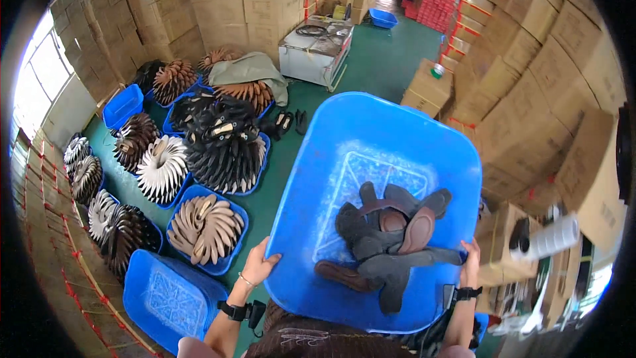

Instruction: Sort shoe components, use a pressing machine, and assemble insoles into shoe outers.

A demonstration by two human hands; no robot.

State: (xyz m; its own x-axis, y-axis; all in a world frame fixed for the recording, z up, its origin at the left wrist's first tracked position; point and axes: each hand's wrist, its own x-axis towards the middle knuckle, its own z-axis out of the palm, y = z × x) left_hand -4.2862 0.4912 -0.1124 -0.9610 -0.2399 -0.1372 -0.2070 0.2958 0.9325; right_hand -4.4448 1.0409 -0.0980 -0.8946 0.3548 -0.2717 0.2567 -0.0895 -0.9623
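Left hand (260, 264) curled over the near left rim of a big blue plastic tub (344, 132); right hand (472, 258) clamped on its right rim. Tub held up at chest height, dark shoe soles (387, 245) heaped inside. Below on green floor (384, 59): blue basins (199, 266) packed with fanned soles, cardboard cartons (212, 0) stacked around.
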